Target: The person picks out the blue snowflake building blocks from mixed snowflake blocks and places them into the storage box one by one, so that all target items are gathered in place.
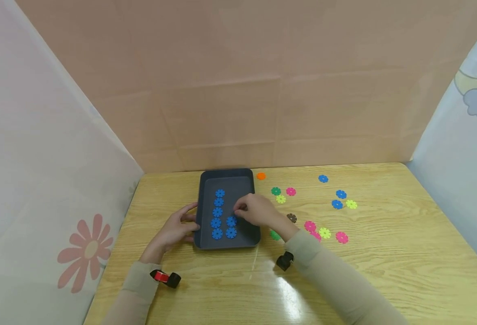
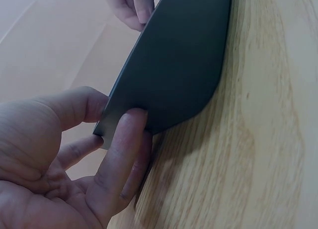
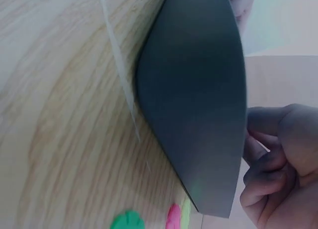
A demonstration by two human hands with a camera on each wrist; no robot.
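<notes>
A dark grey tray (image 1: 244, 243) lies on the table with several blue notched plastic discs (image 1: 217, 211) in it, a longer column at left and a shorter one at right. My left hand (image 1: 174, 229) grips the tray's left side, fingers on the wall and rim in the left wrist view (image 2: 107, 159). Over the tray's right half, my right hand (image 1: 258, 210) has thumb and forefinger brought together just above the upper blue disc (image 1: 231, 221) of the right column. I cannot tell whether a disc is between them; the tray wall (image 3: 194, 100) hides the fingertips in the right wrist view.
Right of the tray lie loose discs: an orange one (image 1: 261, 176), green (image 1: 276, 191), brown (image 1: 291, 218), several pink (image 1: 342, 237), yellow (image 1: 325, 233) and blue (image 1: 337, 204). A pinkish-brown sheet (image 1: 230, 113) stands behind the table, with patterned sheets at both sides.
</notes>
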